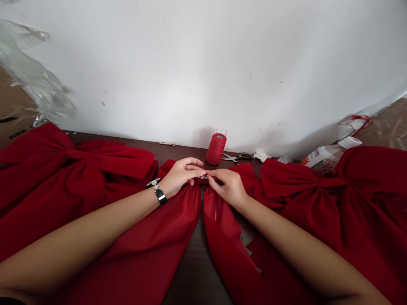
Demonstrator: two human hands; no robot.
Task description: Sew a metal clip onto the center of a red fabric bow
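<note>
A red fabric bow (149, 241) lies gathered in front of me, its two tails spreading toward me. At its gathered middle, my left hand (181, 174) is closed, with thumb and fingers on the cloth. My right hand (229, 186) pinches at the same spot, its fingertips meeting the left thumb. Between the fingertips shows a small slim metal clip (203, 177), partly hidden by them. Whether a thread is also pinched there I cannot tell. A thin needle (215, 212) lies against the right tail.
Finished-looking red bows lie to the left (73, 156) and right (330, 186). Along the white wall are a metal clip (167, 144), a red thread cone (216, 149) with needles on top, scissors (237, 158), white string (262, 156) and a white bottle (327, 156).
</note>
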